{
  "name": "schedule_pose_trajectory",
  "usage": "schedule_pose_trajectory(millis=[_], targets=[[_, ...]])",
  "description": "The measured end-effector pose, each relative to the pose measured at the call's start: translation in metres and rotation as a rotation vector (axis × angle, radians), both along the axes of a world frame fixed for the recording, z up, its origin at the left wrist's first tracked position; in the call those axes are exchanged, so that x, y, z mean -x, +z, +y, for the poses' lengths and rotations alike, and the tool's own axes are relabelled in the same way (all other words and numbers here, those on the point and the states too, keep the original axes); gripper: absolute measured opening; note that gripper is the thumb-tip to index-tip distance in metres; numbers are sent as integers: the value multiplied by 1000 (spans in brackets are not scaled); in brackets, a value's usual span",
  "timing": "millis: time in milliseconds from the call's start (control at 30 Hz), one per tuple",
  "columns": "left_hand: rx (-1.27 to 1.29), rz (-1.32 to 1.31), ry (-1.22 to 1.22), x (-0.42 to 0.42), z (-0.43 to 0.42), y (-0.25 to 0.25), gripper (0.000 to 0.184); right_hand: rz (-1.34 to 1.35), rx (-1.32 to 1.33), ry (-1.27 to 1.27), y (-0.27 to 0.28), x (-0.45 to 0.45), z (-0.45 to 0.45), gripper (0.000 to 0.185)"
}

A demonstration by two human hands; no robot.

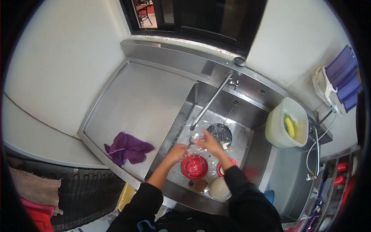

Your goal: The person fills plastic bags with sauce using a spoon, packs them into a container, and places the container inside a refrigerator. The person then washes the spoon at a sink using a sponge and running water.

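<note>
Under the tap (210, 102), a shiny metal spoon (194, 137) with a rounded bowl is held over the sink. My left hand (178, 154) is closed around its handle. My right hand (208, 144) has its fingers against the bowl of the spoon, partly covering it. Just below my hands, a red bowl (194, 167) sits in the sink with red inside it. A smaller red-rimmed dish (221, 170) is partly hidden by my right forearm. Near the front wall are a brown round item (200, 186) and a pale round container (220, 189).
A dark round pan-like item (219, 136) lies on the sink floor (241, 145). To the right stands a pale tub (272, 131) with a yellow item (290, 127) in it. A purple cloth (129, 148) lies on the steel drainboard (139, 96). A second basin (284, 174) adjoins the sink.
</note>
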State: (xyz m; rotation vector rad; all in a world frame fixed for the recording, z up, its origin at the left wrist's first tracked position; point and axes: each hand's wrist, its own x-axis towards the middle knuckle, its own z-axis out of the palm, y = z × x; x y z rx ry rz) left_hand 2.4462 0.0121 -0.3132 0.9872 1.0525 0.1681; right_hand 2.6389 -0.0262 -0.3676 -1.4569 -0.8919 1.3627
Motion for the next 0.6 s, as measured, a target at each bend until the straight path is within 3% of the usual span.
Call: schedule_pose_trajectory(millis=[33,100,167,200,267,333,400,467,600], targets=[[-4,2,-9,4,0,-8,25,145,-28,15,-11,18,7,66],[-399,330,-169,23,0,-31,25,295,-55,20,-30,40,23,59],[-367,268,-88,38,-6,-30,24,348,-76,5,-37,52,35,38],[-338,204,7,42,-10,-29,23,351,-69,-5,-38,53,36,38],[-335,230,-26,39,-12,-30,25,113,11,44,-21,53,39,21],[-423,213,4,24,-5,-44,27,-4,8,111,-2,45,41,17],[-427,46,121,7,8,-58,30,-140,-228,290,7,35,38,15],[-415,-117,160,-9,14,-64,27,-262,-241,264,25,25,35,14],[-518,-132,88,-17,8,-65,28,-514,-473,112,37,-8,45,12]])
